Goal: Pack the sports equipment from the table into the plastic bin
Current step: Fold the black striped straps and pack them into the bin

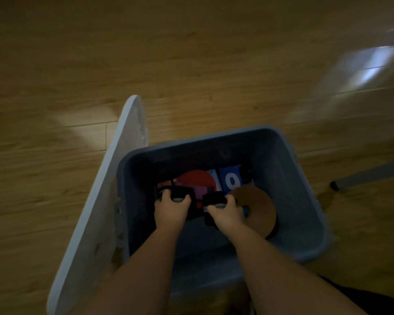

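Nearest the camera, two bare forearms reach down into the plastic bin (282, 189), which stands on the wooden floor (191, 64); no bench is in view. The left hand (171, 209) curls its fingers over a black piece of gear (180, 192) towards the bin's left wall. The right hand (228, 212) grips a second black piece (214, 198) just beside it, near the middle. Blur and dim light hide whether the two pieces are joined, or what they are. Both sit low in the bin, on or just above the things already packed. They look rigid and blocky, with a pale band under the fingers, so they probably have some weight and will not flex. A full wrap around that band seems the sound hold, and setting them down rather than dropping them would spare what lies beneath. Touching the right hand's far side, a brown disc (257, 208) leans by the right wall. Beyond the hands lie a red round thing (198, 178) and a blue card with a white zero (231, 178), towards the far wall. A white lid (100, 212) leans against the bin's left side. Farther right, a grey leg (369, 173) meets the floor.
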Demonstrator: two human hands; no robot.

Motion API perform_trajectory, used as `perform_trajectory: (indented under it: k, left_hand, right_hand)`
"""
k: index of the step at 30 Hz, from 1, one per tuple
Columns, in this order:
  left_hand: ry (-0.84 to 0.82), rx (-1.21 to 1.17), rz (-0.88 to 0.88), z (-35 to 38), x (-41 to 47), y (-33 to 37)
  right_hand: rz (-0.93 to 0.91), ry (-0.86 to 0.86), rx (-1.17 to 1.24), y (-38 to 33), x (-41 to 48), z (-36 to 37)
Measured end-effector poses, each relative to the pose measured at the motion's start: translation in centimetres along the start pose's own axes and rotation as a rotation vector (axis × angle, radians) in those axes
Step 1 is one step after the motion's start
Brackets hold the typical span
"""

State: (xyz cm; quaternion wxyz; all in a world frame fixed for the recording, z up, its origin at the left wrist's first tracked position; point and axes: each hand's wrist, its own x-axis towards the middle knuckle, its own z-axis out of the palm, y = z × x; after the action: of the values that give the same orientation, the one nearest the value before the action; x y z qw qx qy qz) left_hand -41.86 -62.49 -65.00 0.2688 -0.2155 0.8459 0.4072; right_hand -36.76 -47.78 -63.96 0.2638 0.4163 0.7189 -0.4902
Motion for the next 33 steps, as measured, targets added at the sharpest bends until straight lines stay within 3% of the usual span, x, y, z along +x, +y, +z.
perform_trajectory:
  k: [6,13,21,24,29,33]
  left_hand:
    - [-0.108,0.136,-0.127,3.6,2.4,-5.5]
    - [-0.216,0.194,-0.251,6.1,3.6,-11.6]
    - [-0.311,0.255,-0.344,6.9,3.0,-13.0]
    - [-0.339,0.283,-0.353,7.2,2.7,-13.4]
    - [-0.199,0.451,-0.253,7.5,2.7,-14.3]
    - [-0.247,0.546,-0.234,7.5,2.5,-14.7]
  right_hand:
    - [-0.014,-0.146,-0.139,6.1,3.9,1.7]
    - [-0.094,-0.297,-0.477,7.1,5.1,3.3]
    - [-0.041,-0.346,-0.453,9.7,5.8,5.7]
    - [0.021,-0.381,-0.459,10.2,6.2,6.1]
    - [0.052,-0.348,-0.496,10.4,6.6,6.6]
    - [0.016,-0.388,-0.605,10.7,6.7,6.4]
